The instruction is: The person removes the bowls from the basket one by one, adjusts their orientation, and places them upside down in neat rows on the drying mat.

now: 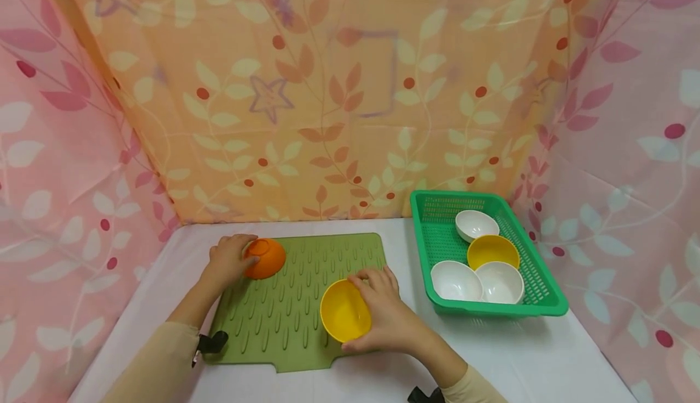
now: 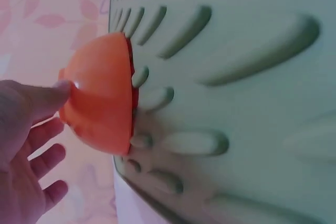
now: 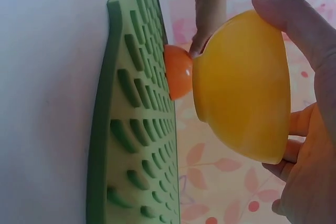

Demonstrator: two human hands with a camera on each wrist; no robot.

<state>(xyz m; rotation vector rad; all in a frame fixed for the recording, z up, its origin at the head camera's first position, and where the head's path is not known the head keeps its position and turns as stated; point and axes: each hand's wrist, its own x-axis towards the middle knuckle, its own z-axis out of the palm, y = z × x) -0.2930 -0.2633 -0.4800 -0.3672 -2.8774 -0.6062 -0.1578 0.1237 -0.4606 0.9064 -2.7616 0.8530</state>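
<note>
Yellow round plastic bowl [image 1: 343, 310] is hanging upright above the green ribbed rubbery mat [image 1: 284, 318], my right hand [image 1: 389, 315] curving widely around its rim. My left hand [image 1: 228, 261] is pinching the base of an orange round plastic bowl [image 1: 268, 262], resting upside down on the mat's far left corner. Rightward, a green perforated plastic basket [image 1: 497, 309] is standing on the counter [image 1: 459, 360], holding three white bowls [image 1: 456, 281] and another yellow bowl [image 1: 493, 251].
</note>
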